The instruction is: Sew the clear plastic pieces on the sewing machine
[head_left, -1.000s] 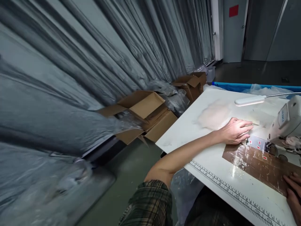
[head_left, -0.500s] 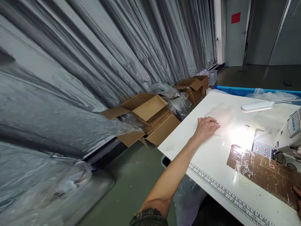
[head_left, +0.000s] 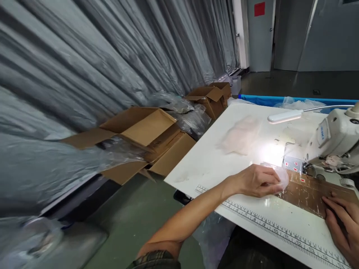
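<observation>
My left hand (head_left: 259,181) is closed on a small piece of pale pink, sheer fabric (head_left: 282,176), held over the left end of a brown, tape-covered plate (head_left: 304,192). A loose heap of the same thin pinkish fabric (head_left: 241,136) lies on the white table behind that hand. My right hand (head_left: 343,216) rests at the plate's right part with its fingers stretched out, and the frame edge cuts it off. Beyond the plate stands a white sewing machine (head_left: 333,136); its metal bed plate with small red arrow marks (head_left: 293,163) sits beside the fabric piece.
A printed ruler (head_left: 269,226) runs along the near edge of the white table (head_left: 202,164). A white lamp bar (head_left: 284,116) hangs over the back. Open cardboard boxes (head_left: 148,127) and plastic bags (head_left: 193,119) are on the floor to the left, by a grey curtain (head_left: 112,56).
My left hand has moved from the fabric heap towards me and right, bringing a piece of fabric to the brown plate. The view has shifted right, showing more of my right hand.
</observation>
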Motion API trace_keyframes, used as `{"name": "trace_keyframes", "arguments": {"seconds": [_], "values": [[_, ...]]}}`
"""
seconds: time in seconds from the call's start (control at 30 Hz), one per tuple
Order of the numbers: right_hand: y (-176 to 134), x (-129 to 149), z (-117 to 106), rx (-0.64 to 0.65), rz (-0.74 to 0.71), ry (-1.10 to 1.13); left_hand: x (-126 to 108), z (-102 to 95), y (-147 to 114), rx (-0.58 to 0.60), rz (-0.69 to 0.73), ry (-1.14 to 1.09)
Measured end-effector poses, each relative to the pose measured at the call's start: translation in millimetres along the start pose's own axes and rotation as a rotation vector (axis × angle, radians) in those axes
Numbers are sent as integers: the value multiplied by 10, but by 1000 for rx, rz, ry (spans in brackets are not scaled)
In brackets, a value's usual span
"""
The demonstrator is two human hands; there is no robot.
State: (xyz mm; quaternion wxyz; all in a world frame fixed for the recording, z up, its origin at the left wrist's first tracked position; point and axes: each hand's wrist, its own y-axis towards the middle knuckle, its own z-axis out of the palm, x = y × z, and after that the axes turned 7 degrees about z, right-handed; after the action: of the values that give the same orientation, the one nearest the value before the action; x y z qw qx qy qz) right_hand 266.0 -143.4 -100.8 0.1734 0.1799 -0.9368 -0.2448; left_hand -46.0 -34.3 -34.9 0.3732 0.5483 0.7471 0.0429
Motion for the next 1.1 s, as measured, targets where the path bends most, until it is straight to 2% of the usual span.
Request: {"name": "trace_keyframes", "arguments": {"seconds": [0.03, 0.1, 0.2, 0.23, 0.3, 0.43, 0.53, 0.6, 0.7, 0.8, 0.9, 0.97, 1.1], "values": [[29, 44, -33, 19, 20, -20, -2, 28, 5, 27, 28, -28], [79, 125, -75, 23, 41, -37, 42, 48, 5, -19, 15, 17], [131, 220, -96, -35, 63, -39, 169, 36, 3, -213, -180, 251], [143, 241, -98, -51, 70, -39, 212, 32, 3, -249, -257, 334], [156, 265, -100, -60, 62, -39, 282, 33, 1, -238, -359, 451], [151, 266, -91, -47, 49, -29, 349, 45, -19, -160, -355, 482], [139, 264, -96, -62, 79, -14, 328, 42, -23, -213, -294, 442], [142, 273, -125, -43, 102, 24, 255, 44, 3, -276, -236, 347], [171, 311, -213, -36, 185, 145, 12, 77, 95, -303, -226, 31], [238, 376, -333, -18, 241, 292, -342, 124, 224, -286, -406, -417], [352, 453, -459, 124, 255, 430, -641, 129, 351, -200, -535, -828], [456, 507, -524, 206, 257, 568, -746, 108, 425, -160, -583, -954], [691, 642, -540, 332, 344, 911, -785, 72, 520, -176, -642, -981]]}}
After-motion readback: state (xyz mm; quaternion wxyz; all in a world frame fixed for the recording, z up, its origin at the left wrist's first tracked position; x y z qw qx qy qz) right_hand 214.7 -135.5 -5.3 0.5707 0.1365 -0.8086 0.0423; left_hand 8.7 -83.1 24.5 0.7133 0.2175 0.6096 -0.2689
